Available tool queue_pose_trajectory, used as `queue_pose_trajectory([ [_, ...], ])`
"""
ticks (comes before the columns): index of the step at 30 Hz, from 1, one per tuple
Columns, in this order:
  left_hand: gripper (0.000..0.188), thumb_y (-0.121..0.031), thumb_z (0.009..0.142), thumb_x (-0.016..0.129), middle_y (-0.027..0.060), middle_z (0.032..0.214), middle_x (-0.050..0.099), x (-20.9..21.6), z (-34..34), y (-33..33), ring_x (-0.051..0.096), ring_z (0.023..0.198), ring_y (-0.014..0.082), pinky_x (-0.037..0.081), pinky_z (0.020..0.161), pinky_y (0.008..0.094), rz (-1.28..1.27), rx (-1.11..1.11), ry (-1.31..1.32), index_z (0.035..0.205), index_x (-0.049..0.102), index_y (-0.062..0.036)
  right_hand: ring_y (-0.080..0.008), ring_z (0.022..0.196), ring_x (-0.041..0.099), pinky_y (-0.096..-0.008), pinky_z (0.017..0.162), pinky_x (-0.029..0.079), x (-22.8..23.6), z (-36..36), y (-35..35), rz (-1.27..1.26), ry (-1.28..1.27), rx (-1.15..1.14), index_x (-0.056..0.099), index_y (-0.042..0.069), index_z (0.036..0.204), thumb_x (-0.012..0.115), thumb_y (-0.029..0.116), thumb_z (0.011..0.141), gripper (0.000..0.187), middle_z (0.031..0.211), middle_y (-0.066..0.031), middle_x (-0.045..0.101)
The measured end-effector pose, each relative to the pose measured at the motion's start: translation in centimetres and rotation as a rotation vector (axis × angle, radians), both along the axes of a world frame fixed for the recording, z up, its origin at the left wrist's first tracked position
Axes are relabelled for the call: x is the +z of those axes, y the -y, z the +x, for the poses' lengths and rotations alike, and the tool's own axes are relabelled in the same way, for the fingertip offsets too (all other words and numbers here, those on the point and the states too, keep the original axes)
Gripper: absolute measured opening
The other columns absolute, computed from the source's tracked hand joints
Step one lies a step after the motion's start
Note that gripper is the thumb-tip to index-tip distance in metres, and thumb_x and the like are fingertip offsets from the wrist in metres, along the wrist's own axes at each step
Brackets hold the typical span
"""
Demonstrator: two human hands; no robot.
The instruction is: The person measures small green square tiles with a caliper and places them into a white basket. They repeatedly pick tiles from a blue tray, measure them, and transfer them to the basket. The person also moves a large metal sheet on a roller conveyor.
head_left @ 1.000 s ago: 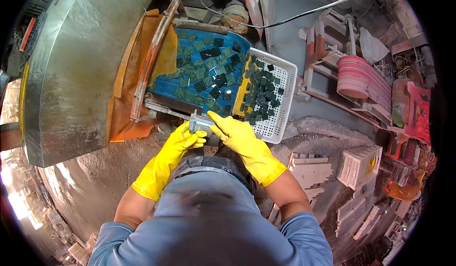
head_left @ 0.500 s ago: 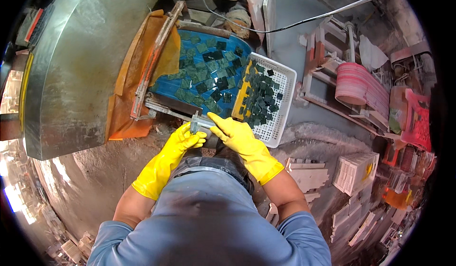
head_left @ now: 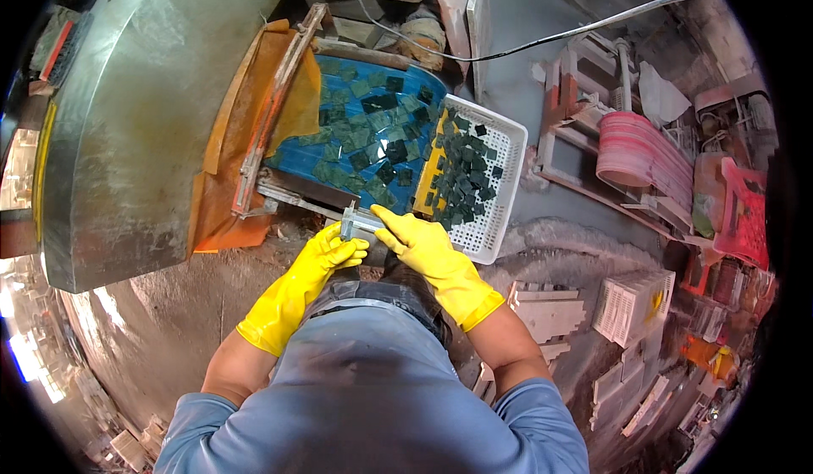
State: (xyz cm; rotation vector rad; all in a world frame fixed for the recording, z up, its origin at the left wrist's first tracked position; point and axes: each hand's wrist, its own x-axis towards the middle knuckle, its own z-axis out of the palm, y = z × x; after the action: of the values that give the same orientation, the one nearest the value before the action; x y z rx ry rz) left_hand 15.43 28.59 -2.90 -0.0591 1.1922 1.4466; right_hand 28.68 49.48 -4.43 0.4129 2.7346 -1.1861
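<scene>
Yellow-gloved fingers [head_left: 391,218] gripping caliper [head_left: 364,220], near tray edge [head_left: 303,173]

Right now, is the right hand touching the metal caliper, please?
Touching. The head view shows the right hand gripping the metal caliper, whose other end sticks out to the left.

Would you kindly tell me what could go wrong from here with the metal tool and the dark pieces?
The caliper-like tool might slip, since the gloved left hand and right hand hold it up between them.
The loose dark tiles could shift if the nearby right hand bumped the white basket.
The green pieces overlap on the blue surface, so they might scrape each other if disturbed.
</scene>
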Motion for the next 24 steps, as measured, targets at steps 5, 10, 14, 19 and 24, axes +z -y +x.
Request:
queue_pose_trajectory([
  [5, 0.056, -0.017, 0.099, 0.072, 0.0138, 0.124, 0.07, -1.2, -0.6, -0.1, 0.07, 0.109, 0.0218, 0.057, 0.099, 0.0367, 0.004, -0.03, 0.024, 0.148, 0.049, -0.0049, -0.0371, 0.096, 0.07, -0.0473, 0.079, 0.056, -0.3, 0.1, 0.1, 0.016, 0.015, -0.026, 0.05, 0.023, 0.152, 0.057, 0.038, 0.105, 0.05, 0.11, -0.0165, 0.072],
  [10, 0.053, -0.013, 0.098, 0.072, 0.0128, 0.122, 0.071, -2.5, -2.5, -0.1, 0.071, 0.107, 0.0214, 0.059, 0.095, 0.0359, 0.029, -0.061, 0.062, 0.147, 0.051, -0.0051, -0.0176, 0.087, 0.067, -0.0315, 0.076, 0.054, -0.1, 0.8, 1.5, -0.907, 0.062, -0.428, 0.05, 0.012, 0.152, 0.065, 0.026, 0.104, 0.053, 0.109, -0.0082, 0.072],
  [14, 0.049, -0.008, 0.096, 0.074, 0.0098, 0.116, 0.072, -6.0, -4.9, -0.2, 0.072, 0.103, 0.0203, 0.059, 0.09, 0.0339, -0.159, -0.158, -0.058, 0.142, 0.056, -0.0032, -0.0086, 0.072, 0.058, -0.0227, 0.065, 0.049, 0.4, 1.4, 1.3, -1.095, 0.026, -0.888, 0.048, 0.009, 0.153, 0.06, 0.021, 0.107, 0.049, 0.098, -0.0064, 0.069],
  [19, 0.074, -0.017, 0.084, 0.089, 0.0145, 0.13, 0.068, -14.0, -9.1, -2.6, 0.066, 0.113, 0.0222, 0.052, 0.101, 0.0332, -0.461, -0.136, -0.351, 0.144, 0.052, 0.0042, -0.0096, 0.062, 0.055, -0.0238, 0.055, 0.047, -3.7, 8.3, 1.0, -0.974, 0.074, -1.146, 0.047, 0.007, 0.154, 0.057, 0.014, 0.107, 0.048, 0.093, -0.0083, 0.068],
  [24, 0.076, -0.032, 0.086, 0.086, 0.0218, 0.142, 0.061, -22.2, -12.6, -8.6, 0.059, 0.13, 0.0287, 0.045, 0.111, 0.04, -0.258, -0.213, -0.457, 0.145, 0.053, 0.0016, -0.0128, 0.057, 0.057, -0.0269, 0.053, 0.049, -3.0, 17.0, 3.3, -0.714, 0.267, -1.197, 0.056, 0.004, 0.139, 0.058, 0.012, 0.106, 0.035, 0.086, -0.0094, 0.069],
])
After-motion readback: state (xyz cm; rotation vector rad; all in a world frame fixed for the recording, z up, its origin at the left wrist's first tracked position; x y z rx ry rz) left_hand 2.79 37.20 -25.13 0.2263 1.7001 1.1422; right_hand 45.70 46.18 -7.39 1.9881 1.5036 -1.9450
